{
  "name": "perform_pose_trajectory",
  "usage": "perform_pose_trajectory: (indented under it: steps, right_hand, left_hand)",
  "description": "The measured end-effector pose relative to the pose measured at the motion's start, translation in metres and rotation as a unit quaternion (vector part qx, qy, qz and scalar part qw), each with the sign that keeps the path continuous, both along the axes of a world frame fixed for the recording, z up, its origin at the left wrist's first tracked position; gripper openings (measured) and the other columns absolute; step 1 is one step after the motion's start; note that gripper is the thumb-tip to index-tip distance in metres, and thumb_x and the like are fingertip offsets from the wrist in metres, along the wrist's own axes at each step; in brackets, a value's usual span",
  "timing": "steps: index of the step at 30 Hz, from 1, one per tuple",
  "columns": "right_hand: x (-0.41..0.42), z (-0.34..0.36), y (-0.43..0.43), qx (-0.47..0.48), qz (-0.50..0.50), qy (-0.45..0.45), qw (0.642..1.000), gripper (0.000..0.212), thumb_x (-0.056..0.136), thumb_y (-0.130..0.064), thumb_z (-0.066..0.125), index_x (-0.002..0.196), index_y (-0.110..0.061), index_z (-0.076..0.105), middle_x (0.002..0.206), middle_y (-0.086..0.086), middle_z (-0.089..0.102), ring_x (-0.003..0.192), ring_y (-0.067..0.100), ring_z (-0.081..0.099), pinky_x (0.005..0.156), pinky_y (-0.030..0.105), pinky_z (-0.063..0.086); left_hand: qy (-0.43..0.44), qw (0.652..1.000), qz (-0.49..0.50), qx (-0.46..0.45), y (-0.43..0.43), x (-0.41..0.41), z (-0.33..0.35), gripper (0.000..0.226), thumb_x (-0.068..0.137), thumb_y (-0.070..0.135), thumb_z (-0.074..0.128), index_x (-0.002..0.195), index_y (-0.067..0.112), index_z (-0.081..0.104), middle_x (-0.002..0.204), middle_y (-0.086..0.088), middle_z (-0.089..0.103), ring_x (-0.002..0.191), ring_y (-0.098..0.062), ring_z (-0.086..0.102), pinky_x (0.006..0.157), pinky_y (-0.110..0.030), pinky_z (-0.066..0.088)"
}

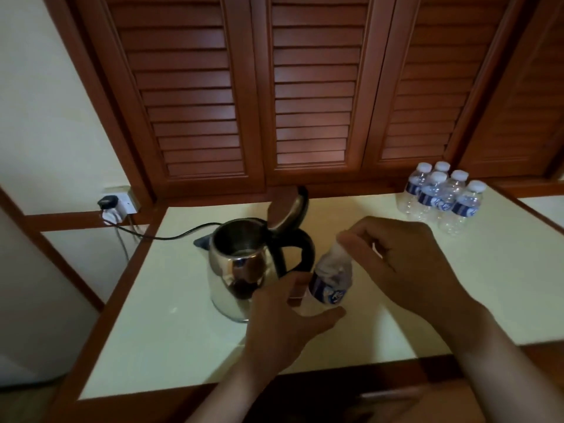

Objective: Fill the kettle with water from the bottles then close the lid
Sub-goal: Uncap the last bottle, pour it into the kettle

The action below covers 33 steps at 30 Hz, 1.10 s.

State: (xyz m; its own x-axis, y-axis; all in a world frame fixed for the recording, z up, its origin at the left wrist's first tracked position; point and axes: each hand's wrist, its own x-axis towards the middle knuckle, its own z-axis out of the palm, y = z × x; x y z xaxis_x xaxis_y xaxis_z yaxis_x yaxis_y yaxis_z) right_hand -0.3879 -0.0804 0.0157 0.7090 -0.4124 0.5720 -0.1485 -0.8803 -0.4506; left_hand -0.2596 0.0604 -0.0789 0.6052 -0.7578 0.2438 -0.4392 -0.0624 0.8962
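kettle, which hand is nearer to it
Left. The left hand is at the lower side of the kettle; the right hand sits farther right, at the top of the bottle.

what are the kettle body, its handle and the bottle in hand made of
The kettle body looks like polished metal, likely stainless steel: it mirrors the room. Its handle is matte black, probably plastic. The bottle is thin clear plastic, see-through, with a blue label.
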Motion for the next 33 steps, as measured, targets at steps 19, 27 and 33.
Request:
perform_pose_trajectory:
  steps: [19, 27, 33]
  right_hand:
    - [0.094, 0.042, 0.112, -0.025, 0.121, 0.166, 0.978, 0.014, 0.092, -0.032, 0.067, 0.105, -0.028, 0.07, 0.089, -0.019, 0.053, 0.083, -0.004, 0.052, 0.07, 0.014, 0.034]
    - [0.098, 0.05, 0.108, -0.035, 0.059, 0.125, 0.99, 0.034, 0.088, -0.051, 0.064, 0.091, -0.019, 0.072, 0.075, -0.007, 0.063, 0.068, 0.007, 0.057, 0.059, 0.02, 0.043]
    - [0.11, 0.048, 0.107, -0.074, 0.007, 0.165, 0.984, 0.051, 0.088, -0.061, 0.056, 0.074, -0.013, 0.067, 0.067, 0.003, 0.063, 0.064, 0.013, 0.058, 0.058, 0.02, 0.037]
  left_hand:
    - [-0.008, 0.999, 0.024, -0.041, 0.111, 0.076, 0.005, 0.04, 0.069, 0.034, 0.091, 0.096, 0.045, 0.063, 0.091, 0.021, 0.075, 0.083, 0.002, 0.071, 0.07, -0.019, 0.059]
    - [-0.006, 0.995, 0.083, -0.061, 0.102, 0.067, 0.002, 0.044, 0.06, 0.06, 0.087, 0.094, 0.044, 0.064, 0.092, 0.018, 0.075, 0.084, 0.0, 0.071, 0.071, -0.026, 0.062]
    - [-0.004, 0.992, 0.117, -0.048, 0.095, 0.068, 0.003, 0.044, 0.065, 0.039, 0.092, 0.094, 0.047, 0.06, 0.092, 0.026, 0.071, 0.086, 0.01, 0.067, 0.068, -0.007, 0.052]
